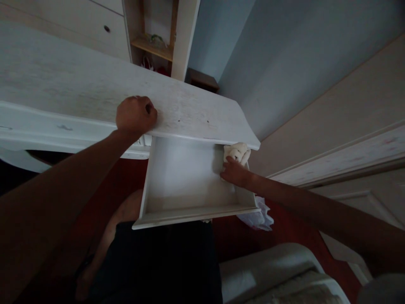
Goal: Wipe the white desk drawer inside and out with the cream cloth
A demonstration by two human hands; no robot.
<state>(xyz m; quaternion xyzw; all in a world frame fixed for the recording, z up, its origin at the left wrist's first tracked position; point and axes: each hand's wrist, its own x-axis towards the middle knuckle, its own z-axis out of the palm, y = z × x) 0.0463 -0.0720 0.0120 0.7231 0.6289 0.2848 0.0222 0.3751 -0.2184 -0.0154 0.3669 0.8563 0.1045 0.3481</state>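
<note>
My left hand (136,114) is curled into a fist and rests on the worn white top of a desk (196,112). Nothing shows in that fist. Below the top, a white drawer (182,177) is pulled out towards my body, its bottom bare. My right hand (236,172) reaches in from the right and grips a bunched cream cloth (238,152). The cloth is at the drawer's back right corner, just under the front edge of the top. Part of the cloth is hidden by my fingers.
A clear plastic bag (257,215) lies on the red floor, right of the drawer. Close behind me is a pale chair (268,270). Beyond the desk stands an open cabinet (183,42) with small items on its shelves. A blue wall (284,55) rises at the right.
</note>
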